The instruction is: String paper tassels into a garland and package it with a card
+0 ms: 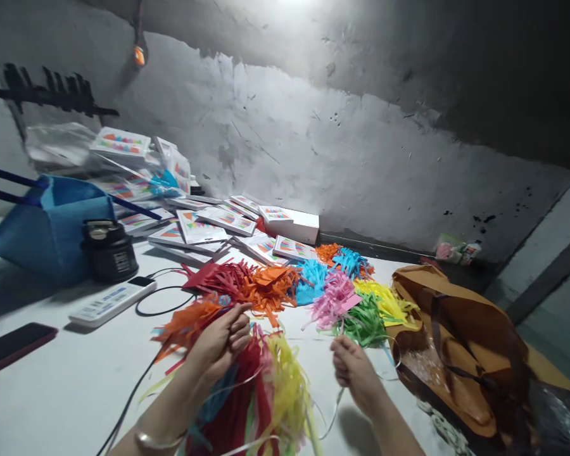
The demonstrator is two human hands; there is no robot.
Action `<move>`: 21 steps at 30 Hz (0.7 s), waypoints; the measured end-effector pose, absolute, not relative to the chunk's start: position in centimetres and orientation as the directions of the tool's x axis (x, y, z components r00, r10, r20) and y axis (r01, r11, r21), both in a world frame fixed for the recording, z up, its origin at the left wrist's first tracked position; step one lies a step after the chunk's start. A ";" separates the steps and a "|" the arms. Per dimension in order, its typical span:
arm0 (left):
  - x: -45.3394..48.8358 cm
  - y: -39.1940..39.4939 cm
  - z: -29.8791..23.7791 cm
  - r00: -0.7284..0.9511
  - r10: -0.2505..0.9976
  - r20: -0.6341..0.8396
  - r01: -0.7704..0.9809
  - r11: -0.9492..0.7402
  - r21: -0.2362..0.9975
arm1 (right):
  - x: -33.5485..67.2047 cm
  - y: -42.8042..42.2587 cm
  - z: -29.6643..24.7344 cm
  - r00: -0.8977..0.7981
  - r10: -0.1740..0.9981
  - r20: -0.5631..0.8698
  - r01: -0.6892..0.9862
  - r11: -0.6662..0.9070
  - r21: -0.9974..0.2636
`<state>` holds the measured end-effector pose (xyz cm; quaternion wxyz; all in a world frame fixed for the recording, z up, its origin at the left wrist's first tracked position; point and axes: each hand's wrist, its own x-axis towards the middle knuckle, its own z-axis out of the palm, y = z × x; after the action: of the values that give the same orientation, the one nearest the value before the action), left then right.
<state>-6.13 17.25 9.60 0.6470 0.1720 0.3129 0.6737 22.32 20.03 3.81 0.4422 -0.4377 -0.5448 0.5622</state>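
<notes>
My left hand [228, 342] is closed in a pinch above a bunch of paper tassels; whatever lies between its fingertips is too small to make out. To the right, my right hand [354, 367] is closed on a thin white ribbon [336, 408], which trails down from the fist toward the tassels. Below and between the hands hang yellow tassels [287, 380] and dark red tassels [240, 405], with some blue and green strips. An orange tassel bunch [185, 326] lies beside my left wrist. Pink tassels [335, 294] and green tassels [363, 320] lie just beyond my right hand.
Flat printed boxes [228, 220] are piled at the back left. At left stand a blue bag [66, 221], a black jar [108, 253], a white power bank [114, 303] with a cable, and a phone [16, 348]. A brown bag [460, 329] stands open at right.
</notes>
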 end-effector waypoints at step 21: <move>-8.6 8.0 8.8 -0.112 0.928 0.355 0.552 -0.239 0.799 | 40.4 10.6 6.7 0.332 0.941 0.061 0.033 0.053 -0.998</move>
<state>-8.60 7.98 8.81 0.2021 0.6350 0.5829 0.4649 40.42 10.63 6.72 0.5855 -0.5685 -0.4286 0.3878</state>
